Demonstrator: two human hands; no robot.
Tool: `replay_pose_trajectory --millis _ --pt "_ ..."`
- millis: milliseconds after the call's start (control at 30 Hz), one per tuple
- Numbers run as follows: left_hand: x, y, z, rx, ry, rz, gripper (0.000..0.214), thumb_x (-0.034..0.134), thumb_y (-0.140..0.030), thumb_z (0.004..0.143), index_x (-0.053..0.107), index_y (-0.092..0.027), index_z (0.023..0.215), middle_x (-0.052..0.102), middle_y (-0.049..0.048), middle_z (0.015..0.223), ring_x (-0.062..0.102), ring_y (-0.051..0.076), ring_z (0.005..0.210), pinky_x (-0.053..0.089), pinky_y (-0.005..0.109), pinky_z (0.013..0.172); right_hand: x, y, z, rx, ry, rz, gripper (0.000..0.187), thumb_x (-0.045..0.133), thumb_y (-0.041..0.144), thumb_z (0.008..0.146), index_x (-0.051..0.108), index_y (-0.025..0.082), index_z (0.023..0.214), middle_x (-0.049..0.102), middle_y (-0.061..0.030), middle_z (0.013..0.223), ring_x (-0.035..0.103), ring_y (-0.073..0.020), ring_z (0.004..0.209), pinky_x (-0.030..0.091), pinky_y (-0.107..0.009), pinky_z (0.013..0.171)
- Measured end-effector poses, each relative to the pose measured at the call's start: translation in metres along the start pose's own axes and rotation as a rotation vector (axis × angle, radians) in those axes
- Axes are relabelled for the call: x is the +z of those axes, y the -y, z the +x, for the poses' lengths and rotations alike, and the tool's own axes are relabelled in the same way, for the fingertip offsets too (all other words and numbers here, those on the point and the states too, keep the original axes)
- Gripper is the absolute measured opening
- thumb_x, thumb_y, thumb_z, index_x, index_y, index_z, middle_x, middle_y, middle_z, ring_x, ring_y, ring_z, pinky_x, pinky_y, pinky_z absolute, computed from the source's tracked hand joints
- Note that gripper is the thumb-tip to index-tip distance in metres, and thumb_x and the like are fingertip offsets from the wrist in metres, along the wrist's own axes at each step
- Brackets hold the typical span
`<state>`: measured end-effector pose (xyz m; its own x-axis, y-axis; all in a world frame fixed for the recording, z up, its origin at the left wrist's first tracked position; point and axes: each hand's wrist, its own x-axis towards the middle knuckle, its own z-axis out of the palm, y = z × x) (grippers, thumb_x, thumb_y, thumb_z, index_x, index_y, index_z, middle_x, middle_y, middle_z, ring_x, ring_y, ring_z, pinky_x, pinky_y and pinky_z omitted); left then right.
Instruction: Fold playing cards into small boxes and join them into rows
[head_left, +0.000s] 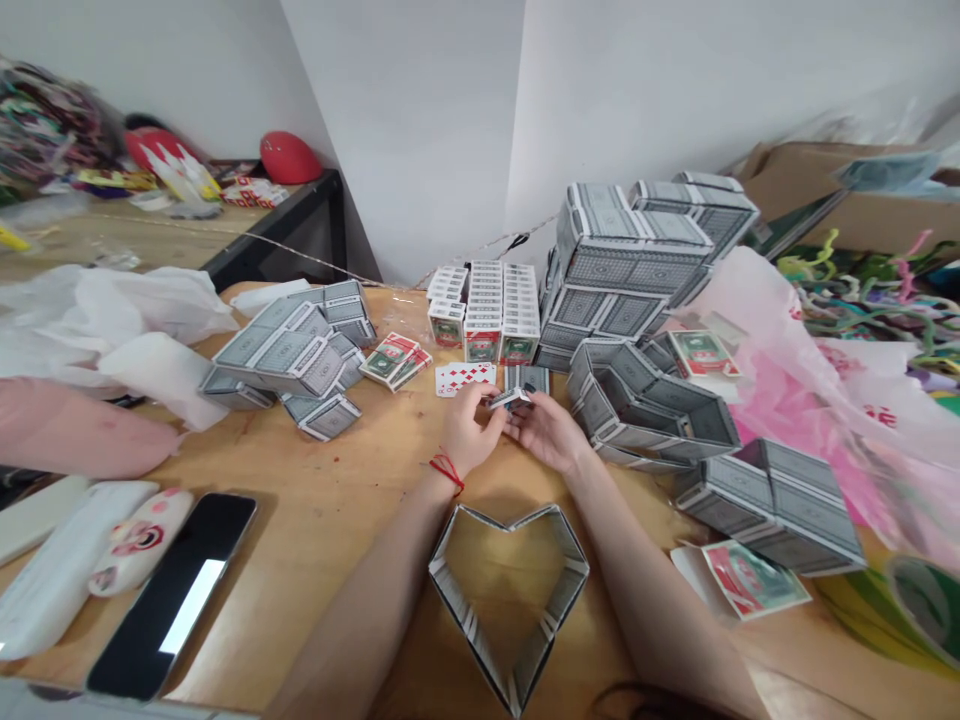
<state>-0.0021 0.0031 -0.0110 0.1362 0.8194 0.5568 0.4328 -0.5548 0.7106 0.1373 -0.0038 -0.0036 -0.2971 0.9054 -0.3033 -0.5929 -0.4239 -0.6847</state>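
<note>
At the middle of the table, a folded playing card [511, 397] with a grey patterned back is pinched between my two hands. My left hand [474, 432], below a red string bracelet, has its thumb and fingers on the card's left side. The fingertips of my right hand [550, 432] grip its right side. Just beyond lie a fan of face-up red playing cards [465, 378] and a face-down card [527, 380]. Between my forearms stands a heart-shaped frame [564, 577] built of folded cards.
Card boxes [484, 300] stand in rows at the back. Folded-card structures rise to the left [281, 345] and right [622, 260]. A phone [176, 590] lies front left. A roll of tape [900, 610] is front right. Pink plastic bags [817, 370] cover the right side.
</note>
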Motion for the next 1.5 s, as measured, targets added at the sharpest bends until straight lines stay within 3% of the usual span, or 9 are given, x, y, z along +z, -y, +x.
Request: replay_pose_trajectory --millis 167,400,533,633,733,900,1067,1300,1500 --pt "-0.002 0.002 0.002 0.044 -0.003 0.038 0.011 0.053 -0.019 0.073 0.053 -0.018 0.084 0.059 0.003 0.081 0.055 0.014 0.079 0.046 0.029 0.074 0.001 -0.006 0.005 -0.15 -0.092 -0.019 0.02 0.059 0.034 0.07 0.054 0.023 0.086 0.066 -0.0008 0.083 0.062 -0.0159 0.079 0.049 -0.034 0.077" --pt "-0.003 -0.003 0.004 0.112 0.096 0.032 0.016 0.061 -0.025 0.07 0.053 -0.019 0.082 0.058 0.0053 0.091 0.053 0.017 0.092 0.044 0.036 0.083 0.003 -0.003 0.004 -0.261 -0.154 -0.118 0.025 0.061 0.037 0.069 0.055 0.022 0.088 0.066 -0.0006 0.086 0.062 -0.0155 0.077 0.049 -0.03 0.067" --pt "-0.004 -0.006 0.004 0.115 0.118 0.02 0.018 0.061 -0.026 0.07 0.052 -0.019 0.084 0.055 0.0073 0.105 0.05 0.019 0.104 0.041 0.04 0.09 0.004 0.002 0.0 -0.23 -0.092 -0.152 0.03 0.064 0.032 0.065 0.056 0.021 0.092 0.065 -0.0001 0.085 0.061 -0.0141 0.072 0.047 -0.028 0.064" --pt "-0.003 -0.005 0.004 0.099 0.16 -0.011 0.039 0.061 -0.026 0.071 0.047 -0.019 0.107 0.051 0.0099 0.116 0.047 0.021 0.111 0.04 0.041 0.094 0.003 0.002 0.0 -0.2 -0.073 -0.154 0.031 0.066 0.03 0.063 0.055 0.021 0.091 0.064 0.0009 0.079 0.06 -0.0134 0.066 0.046 -0.026 0.06" --pt "-0.002 -0.003 0.004 0.095 0.228 -0.018 0.059 0.061 -0.025 0.071 0.036 -0.021 0.124 0.047 0.0099 0.124 0.045 0.02 0.115 0.039 0.039 0.097 0.003 0.0 0.0 -0.19 -0.151 -0.176 0.027 0.069 0.029 0.06 0.053 0.02 0.08 0.059 0.0046 0.065 0.054 -0.0099 0.055 0.039 -0.021 0.049" --pt "0.0 0.001 0.002 0.061 0.227 -0.014 0.061 0.064 -0.025 0.069 0.038 -0.022 0.124 0.047 0.0098 0.124 0.044 0.021 0.116 0.038 0.041 0.098 0.001 0.0 -0.002 -0.15 -0.089 -0.192 0.022 0.069 0.029 0.06 0.05 0.017 0.063 0.05 0.006 0.056 0.044 -0.0064 0.048 0.03 -0.018 0.044" --pt "0.0 0.0 0.002 0.056 0.227 -0.038 0.057 0.065 -0.027 0.067 0.044 -0.021 0.12 0.05 0.0091 0.119 0.045 0.021 0.113 0.039 0.041 0.097 -0.003 0.003 -0.004 -0.119 -0.009 -0.146 0.019 0.069 0.024 0.061 0.052 0.017 0.064 0.051 0.0062 0.057 0.046 -0.0063 0.05 0.031 -0.018 0.047" --pt "-0.005 -0.002 0.005 -0.011 0.242 -0.21 0.054 0.069 -0.031 0.063 0.052 -0.02 0.113 0.056 0.0086 0.113 0.051 0.021 0.106 0.04 0.04 0.094 -0.007 0.004 -0.004 -0.1 -0.004 -0.071 0.015 0.068 0.02 0.061 0.055 0.017 0.066 0.055 0.0058 0.059 0.048 -0.0058 0.052 0.036 -0.017 0.048" --pt "-0.005 0.004 0.005 -0.214 0.211 -0.577 0.046 0.067 -0.028 0.067 0.056 -0.018 0.11 0.056 0.0103 0.116 0.05 0.022 0.108 0.038 0.037 0.095 -0.004 0.0 0.0 -0.158 -0.057 -0.084 0.016 0.067 0.026 0.064 0.054 0.019 0.07 0.056 0.0049 0.063 0.051 -0.0082 0.056 0.046 -0.023 0.055"
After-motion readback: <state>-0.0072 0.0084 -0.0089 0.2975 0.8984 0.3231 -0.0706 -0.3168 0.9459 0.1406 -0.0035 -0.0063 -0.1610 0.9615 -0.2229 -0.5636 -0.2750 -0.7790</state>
